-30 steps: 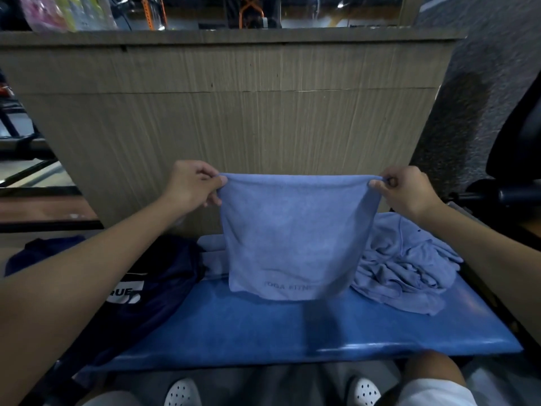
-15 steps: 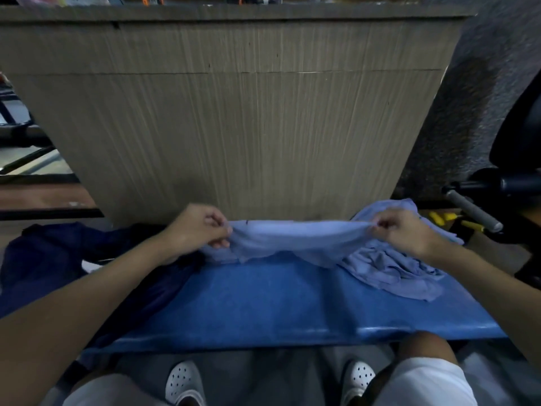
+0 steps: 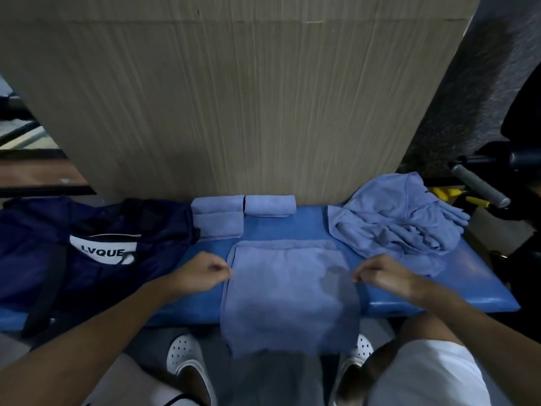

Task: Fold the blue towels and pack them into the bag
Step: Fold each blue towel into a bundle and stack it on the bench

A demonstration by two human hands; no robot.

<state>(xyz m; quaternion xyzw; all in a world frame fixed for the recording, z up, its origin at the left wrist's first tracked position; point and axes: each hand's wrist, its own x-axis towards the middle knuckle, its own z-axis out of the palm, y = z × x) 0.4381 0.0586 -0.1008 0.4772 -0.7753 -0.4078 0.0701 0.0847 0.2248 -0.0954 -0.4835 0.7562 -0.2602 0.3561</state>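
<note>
On the blue bench [image 3: 474, 291] a towel [image 3: 287, 291] is laid flat (near half overhanging the front), its sides pinched by the left hand [image 3: 202, 273] and right hand [image 3: 380, 273]; edges should be squared before folding.

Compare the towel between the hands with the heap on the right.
The towel lies flat and smooth; the heap is crumpled. The towel overhangs the bench's near edge; the heap sits far right. The left hand and right hand pinch the towel; no hand touches the heap. Both are light blue.
</note>
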